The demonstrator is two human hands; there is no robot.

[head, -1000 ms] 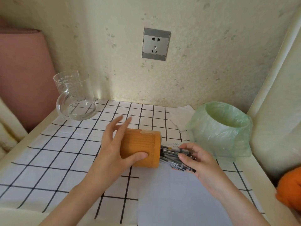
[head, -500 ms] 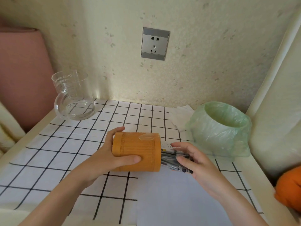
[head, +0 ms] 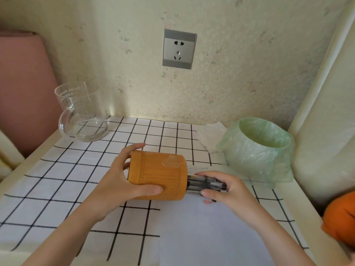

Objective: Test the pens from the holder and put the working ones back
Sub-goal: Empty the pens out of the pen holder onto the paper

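Two hands: one left hand (head: 113, 185), one right hand (head: 228, 191). One holder (head: 155, 175) lies in the left fingers. One bundle of pens (head: 205, 184) sits in the right fingers, too bunched to count. Beyond the fingers: one glass mug (head: 82, 114), one bin (head: 257, 148), one socket (head: 179, 49). One paper sheet (head: 201, 233) lies under the right fingers.

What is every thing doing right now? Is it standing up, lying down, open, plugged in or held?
Orange-brown round pen holder: tipped on its side, gripped by the left hand.
Bundle of dark pens: sticking out of its mouth, gripped by the right hand.
Clear glass mug: upright.
Small bin lined with green plastic bag: upright, open.
White paper sheet: flat, blank.
Grey wall socket: nothing plugged in.
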